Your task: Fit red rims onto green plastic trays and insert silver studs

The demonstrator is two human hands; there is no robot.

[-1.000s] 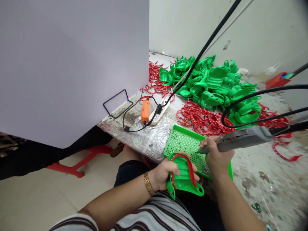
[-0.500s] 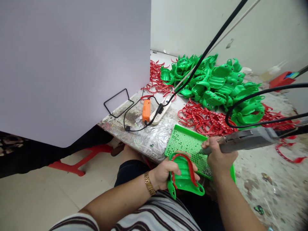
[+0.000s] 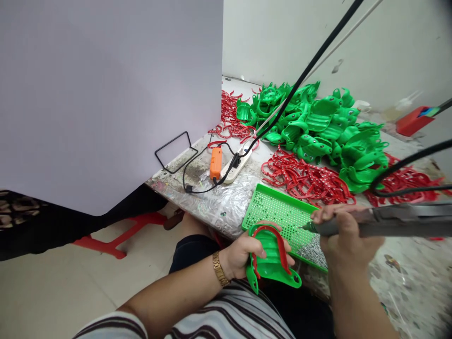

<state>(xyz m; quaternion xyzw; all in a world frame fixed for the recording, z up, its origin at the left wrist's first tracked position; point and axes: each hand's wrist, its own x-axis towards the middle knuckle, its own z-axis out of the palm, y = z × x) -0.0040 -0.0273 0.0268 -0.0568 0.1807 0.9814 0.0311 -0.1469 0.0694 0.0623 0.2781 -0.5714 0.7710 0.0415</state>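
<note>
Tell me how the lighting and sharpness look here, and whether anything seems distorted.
In the head view, the light is soft and even, without harsh shadows or strong glare; the pile of green plastic pieces looks sharp; wide-angle stretching seems to elongate the right forearm toward the bottom edge.

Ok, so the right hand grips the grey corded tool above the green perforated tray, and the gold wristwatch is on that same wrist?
No: the head view shows the gold wristwatch on the left wrist. The right hand does grip the grey corded tool above the green perforated tray.

A white power strip; an orange plug; red stool legs
</note>
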